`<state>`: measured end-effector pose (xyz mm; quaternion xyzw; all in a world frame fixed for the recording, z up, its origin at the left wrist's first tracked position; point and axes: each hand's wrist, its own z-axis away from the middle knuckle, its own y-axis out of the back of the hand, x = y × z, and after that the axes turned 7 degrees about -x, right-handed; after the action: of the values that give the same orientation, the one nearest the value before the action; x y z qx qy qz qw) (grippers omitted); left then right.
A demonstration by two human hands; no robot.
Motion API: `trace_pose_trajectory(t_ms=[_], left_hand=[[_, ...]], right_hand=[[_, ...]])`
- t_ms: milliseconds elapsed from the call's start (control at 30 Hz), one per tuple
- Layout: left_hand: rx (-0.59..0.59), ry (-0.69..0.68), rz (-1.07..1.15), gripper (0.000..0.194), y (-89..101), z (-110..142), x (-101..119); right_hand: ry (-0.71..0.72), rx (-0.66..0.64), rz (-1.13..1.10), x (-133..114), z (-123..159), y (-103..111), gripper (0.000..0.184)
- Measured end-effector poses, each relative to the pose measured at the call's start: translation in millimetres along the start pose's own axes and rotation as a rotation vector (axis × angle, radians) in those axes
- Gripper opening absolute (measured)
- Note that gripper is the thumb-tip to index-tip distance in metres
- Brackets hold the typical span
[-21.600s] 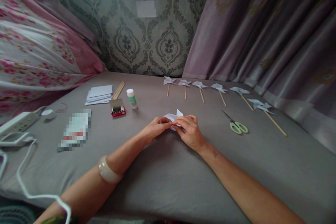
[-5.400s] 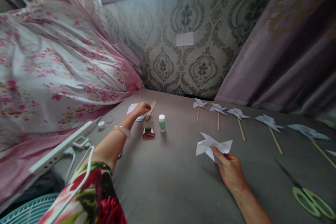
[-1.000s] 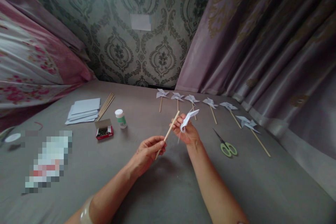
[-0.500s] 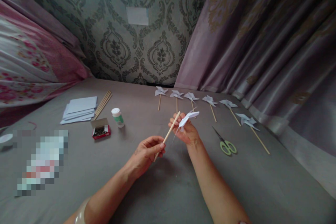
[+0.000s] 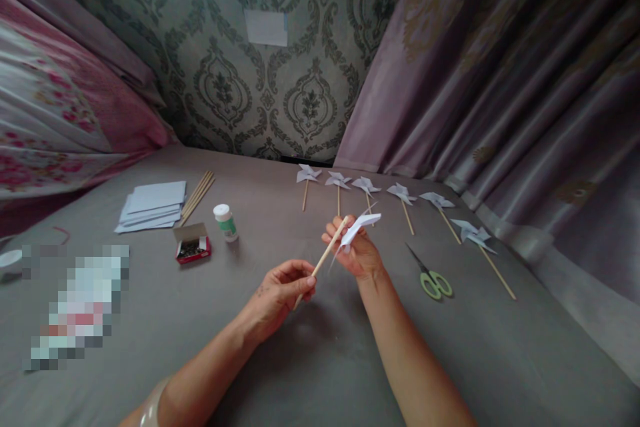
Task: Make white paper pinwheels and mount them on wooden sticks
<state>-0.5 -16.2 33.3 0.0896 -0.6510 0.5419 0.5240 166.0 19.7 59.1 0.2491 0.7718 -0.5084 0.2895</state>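
Note:
My left hand [image 5: 285, 293] is closed around the lower part of a thin wooden stick [image 5: 327, 251], which slants up to the right. My right hand [image 5: 357, 250] pinches a folded white paper pinwheel [image 5: 357, 228], seen nearly edge-on. The stick's upper end lies close against the pinwheel's middle; whether they are joined I cannot tell. The right fingertips are partly hidden behind stick and paper. To the right of my right hand lie scissors [image 5: 433, 283] with green handles. Beyond the hands is a row of several finished pinwheels [image 5: 401, 193] on sticks.
On the left are a stack of white paper [image 5: 155, 203], several loose sticks [image 5: 198, 197], an open red box [image 5: 193, 250] of small metal pieces and a white-capped bottle [image 5: 226, 222]. A blurred-out packet [image 5: 83, 307] lies at the near left. Curtains [image 5: 480, 93] hang at the right.
Earlier my left hand reached to the sticks while my right held the pinwheel. Now a stick is in my left hand, and its tip has moved slightly closer against the pinwheel.

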Motion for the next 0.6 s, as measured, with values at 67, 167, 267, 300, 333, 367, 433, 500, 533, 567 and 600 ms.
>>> trace_pose_trajectory(t_ms=[67,167,267,300,333,367,433,500,533,567,600], left_hand=[[0.0,-0.001,0.01,0.03,-0.7,0,0],[0.004,0.0,0.01,0.03,-1.0,0,0],[0.005,-0.005,0.005,0.029,-0.4,1,0],[0.003,-0.007,0.004,0.029,0.1,1,0],[0.003,-0.009,0.003,0.029,0.8,0,-1],[0.005,-0.011,0.001,0.029,1.6,0,-2],[0.014,-0.011,-0.008,0.029,3.4,0,-3],[0.026,-0.012,-0.016,0.029,4.7,0,-5],[0.029,-0.012,-0.019,0.03,5.1,-1,-6],[0.03,-0.012,-0.021,0.03,5.1,-1,-6],[0.03,-0.013,-0.022,0.03,4.9,-1,-6]], right_hand=[[0.0,0.006,0.004,-1,0,-2,0.036],[-0.003,0.019,0.012,-2,0,-5,0.036],[0.003,0.026,0.012,-2,1,-7,0.035],[0.007,0.026,0.011,-3,1,-8,0.034],[0.009,0.027,0.011,-3,1,-8,0.034],[0.01,0.03,0.014,-3,1,-9,0.034],[0.008,0.042,0.027,-4,1,-11,0.034],[0.006,0.053,0.037,-5,1,-11,0.034],[0.008,0.052,0.038,-5,1,-11,0.033],[0.012,0.045,0.035,-5,1,-11,0.032],[0.017,0.031,0.032,-5,1,-11,0.031]])
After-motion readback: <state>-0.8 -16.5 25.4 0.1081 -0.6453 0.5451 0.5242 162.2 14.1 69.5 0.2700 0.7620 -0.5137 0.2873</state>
